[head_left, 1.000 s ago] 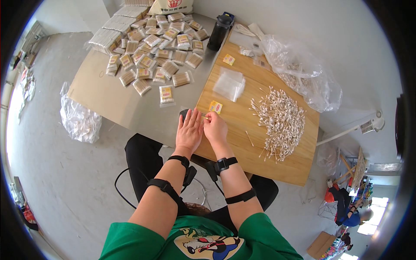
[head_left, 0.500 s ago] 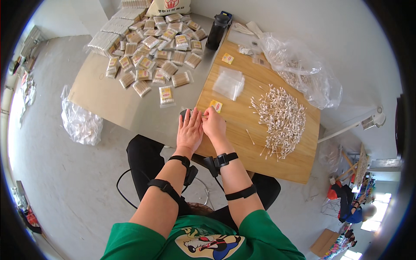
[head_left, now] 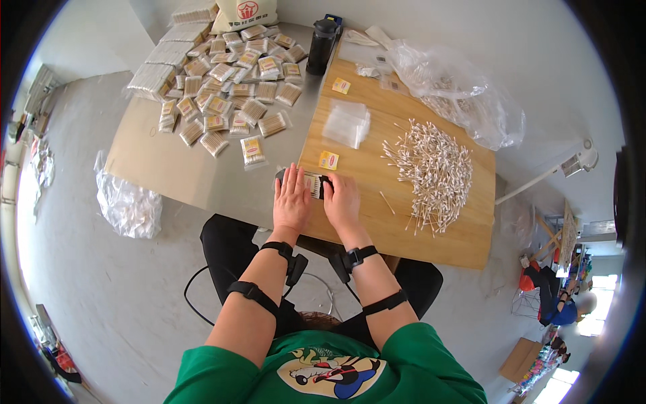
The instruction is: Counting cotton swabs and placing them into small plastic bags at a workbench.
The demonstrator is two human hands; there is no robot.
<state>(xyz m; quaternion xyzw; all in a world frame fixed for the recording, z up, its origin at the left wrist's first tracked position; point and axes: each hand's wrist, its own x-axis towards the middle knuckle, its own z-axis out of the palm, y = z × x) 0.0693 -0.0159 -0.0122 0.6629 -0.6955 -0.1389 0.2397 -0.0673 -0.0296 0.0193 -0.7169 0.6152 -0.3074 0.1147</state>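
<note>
My left hand [head_left: 292, 202] lies flat with its fingers stretched out over the left part of a small black holder [head_left: 326, 188]. A row of cotton swabs [head_left: 311, 184] shows in the holder between my two hands. At the holder's right end, the bent fingers of my right hand [head_left: 342, 202] grip its black part; the fingertips are partly hidden. Just beyond the holder lies a small yellow label card [head_left: 329, 160]. To the right is a big heap of loose cotton swabs [head_left: 437, 178], with a single swab [head_left: 387, 203] lying apart from it.
Clear plastic bags [head_left: 346, 124] lie stacked beyond the yellow card. Many packed swab bags [head_left: 235, 81] cover the far left, with one packet [head_left: 253, 152] nearer. A black bottle [head_left: 323, 46] stands at the back. A big clear bag [head_left: 464, 94] rests behind the heap.
My right hand has moved right, away from my left, and now sits at the holder's right end. The swab row between the hands has come into view. My left hand stays over the holder.
</note>
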